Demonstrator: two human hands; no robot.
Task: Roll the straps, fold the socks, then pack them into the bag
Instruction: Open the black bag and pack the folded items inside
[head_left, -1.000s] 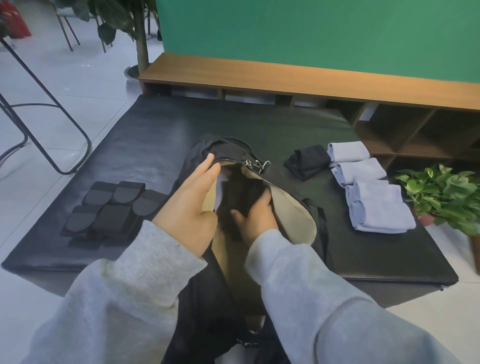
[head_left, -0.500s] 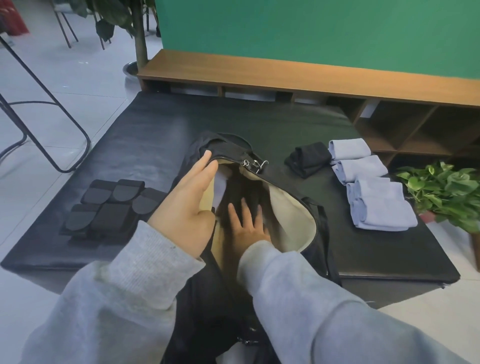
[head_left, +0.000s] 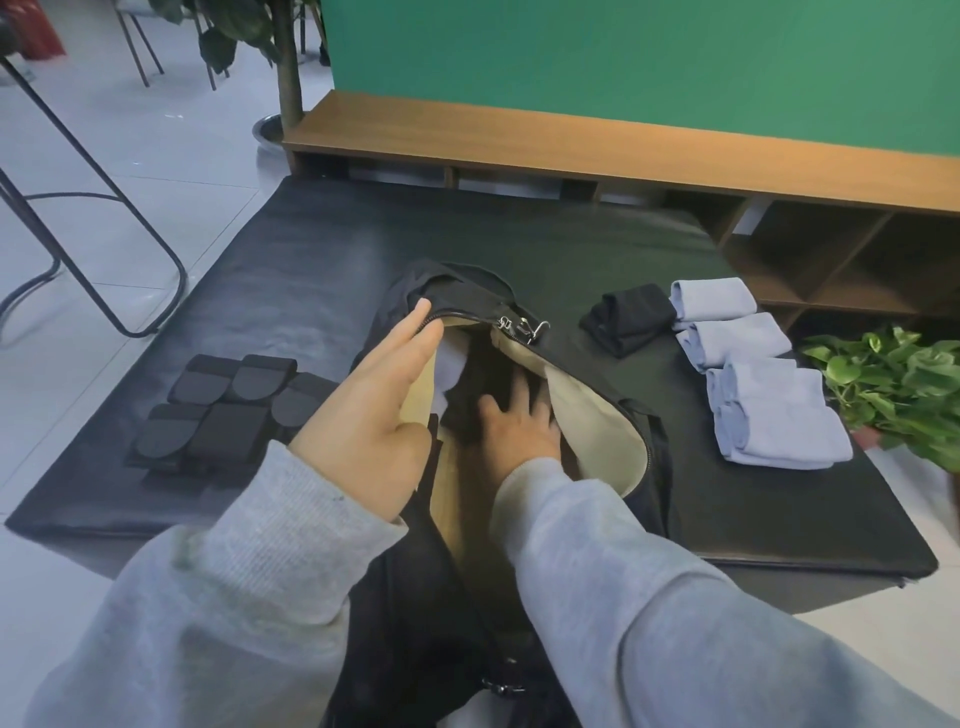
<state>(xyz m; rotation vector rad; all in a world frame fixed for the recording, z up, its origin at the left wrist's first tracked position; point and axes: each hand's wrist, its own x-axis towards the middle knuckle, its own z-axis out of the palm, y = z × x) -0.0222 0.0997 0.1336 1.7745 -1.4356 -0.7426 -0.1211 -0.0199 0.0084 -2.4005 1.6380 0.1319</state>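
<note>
Black fabric bag (head_left: 597, 374) lies unzipped on the mat (head_left: 291, 270), left hand (head_left: 374, 410) with straight fingers propping its limp rim, right hand (head_left: 519, 426) pressing flat on a dark sock inside; folded socks (head_left: 769, 405) look soft, light, best pinched across the fold.

Right hand (head_left: 519, 431), a second ago curled around a dark item at the centre of the frame inside the bag (head_left: 597, 431), now lying flat, fingers spread, pressing that dark item (head_left: 478, 395) down against the pale lining. Pushed slightly deeper into the opening than before, wrist further past the zipper edge.
</note>
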